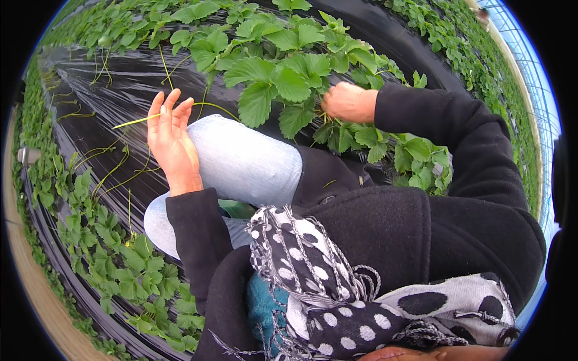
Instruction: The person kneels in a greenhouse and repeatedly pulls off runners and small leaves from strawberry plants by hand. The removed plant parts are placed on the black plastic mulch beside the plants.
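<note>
My left hand (174, 140) is raised palm up beside my knee, with a thin strawberry runner (135, 121) threaded between its fingers. The runner's pale end sticks out to the left, and a green stretch shows again right of the fingers, toward the plant. My right hand (350, 102) is curled into the base of a leafy strawberry plant (275, 81). Thin stems (328, 117) come out at its fingertips, which are partly hidden by leaves.
Black plastic mulch film (122, 81) covers the ground, with cut or loose runners (113, 173) strewn on it. Another strawberry row (131, 270) runs at lower left. My jeans-clad knee (244, 158) sits close to the plant. A fringed scarf (311, 270) hangs over my dark coat.
</note>
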`<control>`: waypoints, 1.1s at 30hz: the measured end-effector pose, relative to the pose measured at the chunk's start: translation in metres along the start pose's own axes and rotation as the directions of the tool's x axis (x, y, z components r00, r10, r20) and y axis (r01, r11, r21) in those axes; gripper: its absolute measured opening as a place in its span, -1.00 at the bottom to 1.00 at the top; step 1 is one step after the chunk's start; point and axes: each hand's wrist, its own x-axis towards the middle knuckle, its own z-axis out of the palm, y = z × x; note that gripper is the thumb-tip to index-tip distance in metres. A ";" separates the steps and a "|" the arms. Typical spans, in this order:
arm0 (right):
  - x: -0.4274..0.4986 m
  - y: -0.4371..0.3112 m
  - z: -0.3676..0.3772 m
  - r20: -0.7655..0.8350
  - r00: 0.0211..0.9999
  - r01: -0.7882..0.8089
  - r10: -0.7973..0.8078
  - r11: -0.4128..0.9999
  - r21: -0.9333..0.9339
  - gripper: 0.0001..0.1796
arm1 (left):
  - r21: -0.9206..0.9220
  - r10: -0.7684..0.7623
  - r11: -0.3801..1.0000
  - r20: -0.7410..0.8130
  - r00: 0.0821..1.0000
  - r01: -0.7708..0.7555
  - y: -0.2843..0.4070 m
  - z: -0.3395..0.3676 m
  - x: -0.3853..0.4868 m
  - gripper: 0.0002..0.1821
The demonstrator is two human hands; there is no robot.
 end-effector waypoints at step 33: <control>-0.095 0.093 -0.094 -0.475 0.760 -0.465 0.443 0.882 0.078 -0.89 | 0.218 0.123 0.967 0.048 0.991 -0.130 -0.001 0.029 -0.027 -0.73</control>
